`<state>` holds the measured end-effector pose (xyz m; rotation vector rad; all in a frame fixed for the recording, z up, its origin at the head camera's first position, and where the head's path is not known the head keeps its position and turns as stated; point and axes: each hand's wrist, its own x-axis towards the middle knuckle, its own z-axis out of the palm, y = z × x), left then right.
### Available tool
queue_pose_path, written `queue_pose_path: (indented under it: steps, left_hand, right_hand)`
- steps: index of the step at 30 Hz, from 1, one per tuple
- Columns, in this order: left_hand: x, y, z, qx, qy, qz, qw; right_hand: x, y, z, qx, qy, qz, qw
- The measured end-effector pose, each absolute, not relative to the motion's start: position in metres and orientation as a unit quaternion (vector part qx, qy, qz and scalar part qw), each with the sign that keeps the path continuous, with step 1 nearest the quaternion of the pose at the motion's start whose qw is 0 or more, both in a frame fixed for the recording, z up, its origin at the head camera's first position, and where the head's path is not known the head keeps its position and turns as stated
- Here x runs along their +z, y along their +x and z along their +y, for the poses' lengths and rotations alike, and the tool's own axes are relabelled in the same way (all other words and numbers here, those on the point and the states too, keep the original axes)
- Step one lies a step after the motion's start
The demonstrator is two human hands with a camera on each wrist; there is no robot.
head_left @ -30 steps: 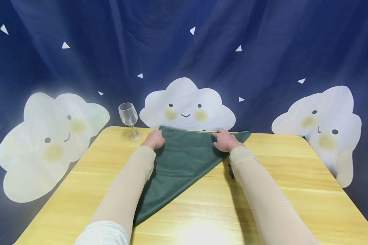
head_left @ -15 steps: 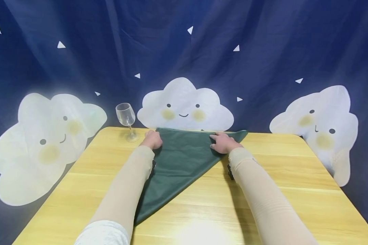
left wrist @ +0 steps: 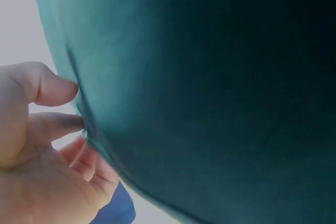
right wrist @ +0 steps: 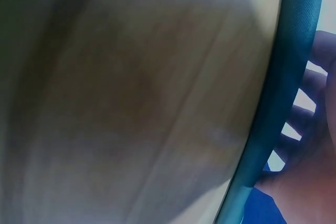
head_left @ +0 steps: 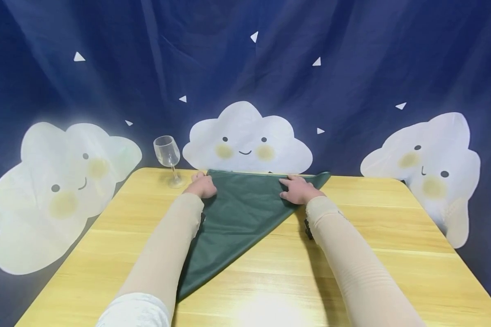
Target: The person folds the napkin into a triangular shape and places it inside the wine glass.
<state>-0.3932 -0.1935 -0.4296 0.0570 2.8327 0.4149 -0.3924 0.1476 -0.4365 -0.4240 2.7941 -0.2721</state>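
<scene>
A dark green cloth point(head_left: 245, 213), folded into a triangle, lies on the table with its long folded edge running from near left to far right. My left hand point(head_left: 202, 185) is at its far left corner. In the left wrist view, the thumb point(left wrist: 55, 88) and index fingertip meet the cloth's edge, with a gap between them. My right hand point(head_left: 298, 190) rests on the cloth near its far right corner, fingers spread. Daylight shows between those fingers in the right wrist view, beside the cloth's rounded fold point(right wrist: 273, 98).
An empty wine glass point(head_left: 167, 152) stands at the table's far left corner, just beyond my left hand. The wooden table point(head_left: 376, 236) extends to both sides of my arms. Behind it hangs a dark blue curtain point(head_left: 343, 104) with smiling clouds.
The view has shifted slightly. My right hand has slid a little toward me on the cloth, and the left hand's fingers have loosened a little at the corner. The cloth lies nearly as before.
</scene>
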Motion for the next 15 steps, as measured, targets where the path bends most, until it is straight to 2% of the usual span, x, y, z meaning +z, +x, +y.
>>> queue_pose_path:
  steps: [15]
  left_hand:
    - [-0.4287,-0.3974,-0.1868,0.134,0.013,0.980,0.148]
  right_hand:
    - [-0.4389,-0.3926,0.1558,-0.107,-0.139,0.976,0.129]
